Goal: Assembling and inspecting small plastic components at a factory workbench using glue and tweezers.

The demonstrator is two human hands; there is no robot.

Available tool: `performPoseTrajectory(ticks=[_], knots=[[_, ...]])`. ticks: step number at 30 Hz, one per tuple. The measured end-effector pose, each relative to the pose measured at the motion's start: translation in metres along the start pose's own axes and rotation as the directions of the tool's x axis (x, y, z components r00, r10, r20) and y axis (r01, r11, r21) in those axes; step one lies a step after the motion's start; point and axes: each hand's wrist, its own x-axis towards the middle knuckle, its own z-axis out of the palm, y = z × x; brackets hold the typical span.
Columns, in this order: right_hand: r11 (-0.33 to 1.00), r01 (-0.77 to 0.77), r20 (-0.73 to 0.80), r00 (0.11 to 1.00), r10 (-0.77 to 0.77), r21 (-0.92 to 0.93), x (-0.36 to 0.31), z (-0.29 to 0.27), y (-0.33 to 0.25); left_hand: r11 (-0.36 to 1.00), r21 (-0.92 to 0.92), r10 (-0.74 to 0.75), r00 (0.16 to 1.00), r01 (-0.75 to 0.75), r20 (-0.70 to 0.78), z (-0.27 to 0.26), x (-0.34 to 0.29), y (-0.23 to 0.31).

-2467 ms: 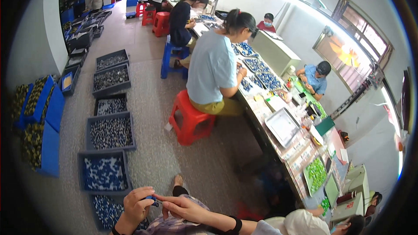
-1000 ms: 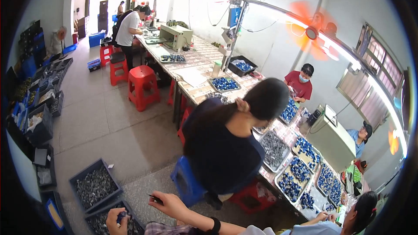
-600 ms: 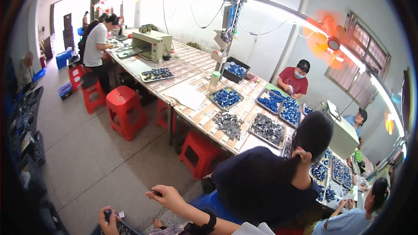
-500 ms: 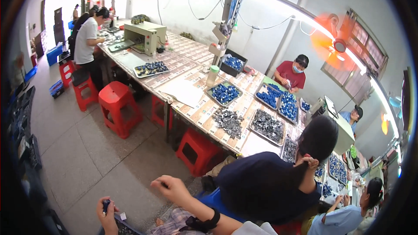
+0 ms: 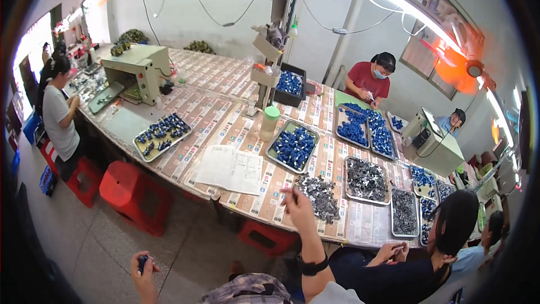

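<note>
My left hand (image 5: 144, 270) is low at the bottom left, fingers closed around a small dark blue part (image 5: 143, 259). My right hand (image 5: 298, 209), with a black band on the wrist, is raised in front of the long work table (image 5: 197, 114). It pinches a small dark piece (image 5: 293, 195) at its fingertips. Just beyond that hand a loose pile of dark grey parts (image 5: 322, 194) lies on the table. A metal tray of blue parts (image 5: 293, 146) sits behind the pile.
A white paper sheet (image 5: 230, 169) lies near the table's front edge. Red stools (image 5: 135, 194) stand below it. A seated person in a dark top (image 5: 394, 276) is close on my right. Other workers sit at the far side and stand at the left end. More trays run along the table.
The view has swung toward the table, which is now nearer. My right hand has risen from low in the picture to just before the grey pile. My left hand stays low, still gripping its part.
</note>
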Motion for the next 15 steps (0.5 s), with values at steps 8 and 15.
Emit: performPoseTrajectory(ticks=[8,15], knots=[[0.918,0.057,-0.287,0.941,-0.181,-0.392,0.180,-0.029,-0.054,0.999,0.040,-0.029,0.958,0.019,0.284,0.080,0.209,0.001],[0.922,-0.114,-0.344,0.939,-0.022,-0.370,0.314,-0.075,-0.092,0.994,0.073,-0.104,0.867,0.078,0.487,0.156,0.357,0.002]])
